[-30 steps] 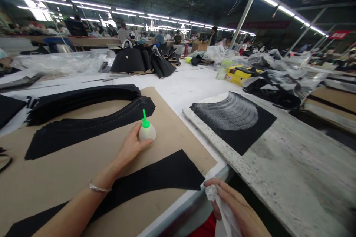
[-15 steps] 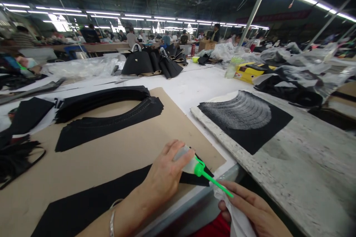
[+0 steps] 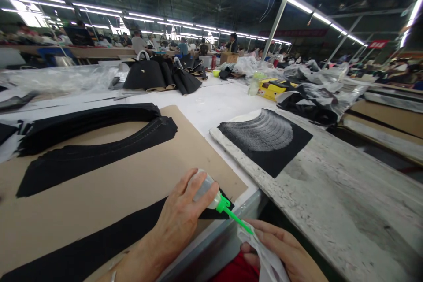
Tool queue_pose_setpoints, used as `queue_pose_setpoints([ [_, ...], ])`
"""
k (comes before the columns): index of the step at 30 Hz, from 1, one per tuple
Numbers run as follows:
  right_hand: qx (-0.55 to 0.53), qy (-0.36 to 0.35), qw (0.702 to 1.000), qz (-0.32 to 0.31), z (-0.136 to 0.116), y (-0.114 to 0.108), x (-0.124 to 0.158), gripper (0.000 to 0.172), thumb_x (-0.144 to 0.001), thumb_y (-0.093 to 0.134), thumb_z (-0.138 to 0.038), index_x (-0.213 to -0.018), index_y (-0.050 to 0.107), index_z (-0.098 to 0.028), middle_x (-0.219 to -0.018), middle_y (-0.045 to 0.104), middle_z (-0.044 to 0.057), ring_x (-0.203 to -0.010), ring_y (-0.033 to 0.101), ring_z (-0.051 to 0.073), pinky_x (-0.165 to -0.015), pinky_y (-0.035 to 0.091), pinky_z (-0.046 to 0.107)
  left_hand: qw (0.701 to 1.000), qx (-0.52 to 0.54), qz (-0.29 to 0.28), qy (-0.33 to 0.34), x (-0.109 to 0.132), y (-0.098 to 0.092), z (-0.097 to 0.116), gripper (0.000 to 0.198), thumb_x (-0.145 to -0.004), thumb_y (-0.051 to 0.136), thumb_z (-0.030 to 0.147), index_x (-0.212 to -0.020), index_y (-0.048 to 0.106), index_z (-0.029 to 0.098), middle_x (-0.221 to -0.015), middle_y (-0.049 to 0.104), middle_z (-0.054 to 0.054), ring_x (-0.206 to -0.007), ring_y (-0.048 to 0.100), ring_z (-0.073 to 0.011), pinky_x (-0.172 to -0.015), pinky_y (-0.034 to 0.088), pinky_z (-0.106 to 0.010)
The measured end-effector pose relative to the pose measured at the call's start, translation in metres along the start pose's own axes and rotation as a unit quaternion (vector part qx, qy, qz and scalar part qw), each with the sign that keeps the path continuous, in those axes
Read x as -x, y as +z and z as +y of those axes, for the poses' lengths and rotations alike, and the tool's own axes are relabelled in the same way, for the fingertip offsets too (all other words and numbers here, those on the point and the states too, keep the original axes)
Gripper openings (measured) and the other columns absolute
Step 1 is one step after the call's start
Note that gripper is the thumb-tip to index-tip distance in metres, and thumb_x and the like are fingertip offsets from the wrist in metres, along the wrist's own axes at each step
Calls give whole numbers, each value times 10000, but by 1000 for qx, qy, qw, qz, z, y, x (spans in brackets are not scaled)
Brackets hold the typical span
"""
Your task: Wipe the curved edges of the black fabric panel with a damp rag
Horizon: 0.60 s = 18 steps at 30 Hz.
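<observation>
1. The left hand (image 3: 180, 216) grips a bottle (image 3: 202, 190), with the fingers and the thumb closed around its pale body.
2. The bottle is tilted, and its green nozzle (image 3: 238, 219) points down toward the right hand (image 3: 282, 246).
3. The right hand pinches a white cloth (image 3: 269, 260), which hangs down from the fingers. The tip of the nozzle is at the upper part of this cloth; whether it touches, one cannot tell.
4. Under the left forearm, a long black piece (image 3: 109, 233) lies on the brown board (image 3: 148, 163). Its right end is partly hidden behind the bottle and the hand.
5. Farther on the board there is a curved black stack (image 3: 82, 123), and in front of it lie other black pieces (image 3: 99, 158) with a curved edge.
6. To the right, on a stained grey slab (image 3: 330, 185), lies a black sheet (image 3: 280, 158) which bears curved whitish bands.
7. Behind, on the white table (image 3: 201, 105), stand a black bag (image 3: 143, 75) and a yellow box (image 3: 271, 90); clear plastic (image 3: 66, 79) is spread at the left.
</observation>
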State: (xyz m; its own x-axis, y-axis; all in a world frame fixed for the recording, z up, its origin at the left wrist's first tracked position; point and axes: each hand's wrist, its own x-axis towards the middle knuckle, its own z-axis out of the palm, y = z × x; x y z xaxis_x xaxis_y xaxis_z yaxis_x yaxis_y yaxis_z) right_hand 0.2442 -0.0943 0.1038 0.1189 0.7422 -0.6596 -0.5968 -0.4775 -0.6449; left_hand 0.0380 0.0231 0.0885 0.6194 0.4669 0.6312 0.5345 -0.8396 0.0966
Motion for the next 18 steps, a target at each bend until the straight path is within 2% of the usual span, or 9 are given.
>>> queue_pose_setpoints([
  [4, 1, 3, 1000, -6, -1, -1, 1, 523, -473, 951, -360, -899, 773, -114, -767, 737, 160, -645, 698, 179, -663, 570, 238, 998, -27, 37, 32, -3, -1, 3, 471, -876, 400, -51, -1224, 596, 199, -1273, 475, -110, -1255, 396, -308, -987, 492, -438],
  [11, 12, 10, 1000, -1, -4, 3, 5, 523, -472, 950, -384, -884, 776, -111, -757, 738, 137, -643, 694, 158, -646, 558, 199, 994, -52, 72, 59, -9, -5, 6, 553, -819, 433, -136, -1192, 621, 227, -1255, 477, -82, -1276, 409, -262, -1042, 413, -346],
  [18, 20, 3, 1000, -14, 1, -3, 2, 524, -503, 937, -406, -898, 773, -104, -779, 742, 150, -649, 694, 153, -666, 551, 203, 986, -75, 121, 85, -17, -8, 11, 279, -916, 558, 125, -1144, 658, 251, -1189, 523, -72, -1232, 466, -246, -1062, 407, -342],
])
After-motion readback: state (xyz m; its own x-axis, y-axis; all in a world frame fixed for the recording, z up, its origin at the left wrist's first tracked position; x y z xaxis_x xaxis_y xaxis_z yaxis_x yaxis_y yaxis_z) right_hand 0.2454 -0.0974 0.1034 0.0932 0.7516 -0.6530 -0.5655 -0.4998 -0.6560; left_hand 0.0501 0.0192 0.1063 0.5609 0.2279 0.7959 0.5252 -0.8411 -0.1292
